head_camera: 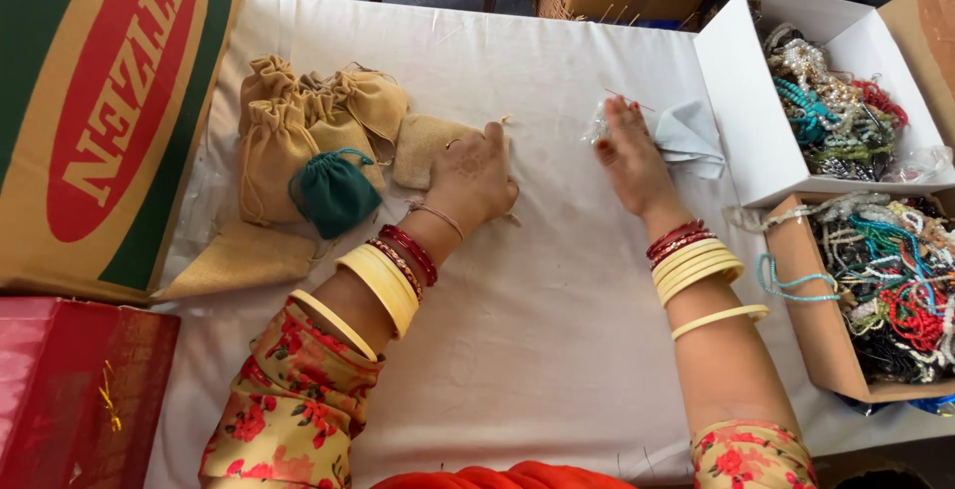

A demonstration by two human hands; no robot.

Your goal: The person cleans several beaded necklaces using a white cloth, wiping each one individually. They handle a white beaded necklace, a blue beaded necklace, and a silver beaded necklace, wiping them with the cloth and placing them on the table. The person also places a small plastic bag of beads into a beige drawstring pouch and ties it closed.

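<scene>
The left hand (476, 179) lies flat, palm down, on a tan pouch (430, 149) at the centre of the counter (537, 300). Its grip is released: the fingers press the pouch but do not close on it. The right hand (631, 159), just right of the pouch, is also flat with its grip released; the fingertips touch a clear packet (600, 127) beside a pale blue cloth (691, 138). Whether the packet holds anything cannot be told.

Step in hand, as a judgement: one pouch is being smoothed and steadied while the other hand reaches the packet. A next move would call for both grips to close, one on the pouch mouth, one on the packet.

Left of the pouch lies a heap of tan pouches (298, 126) with one green pouch (334, 194) on top. Further left stands a carton (104, 111), green with a red oval label. Below the carton sits a red box (70, 390). Far right of the pouch, a white box (756, 111) and a brown box (806, 330) hold mixed bead strings.
</scene>
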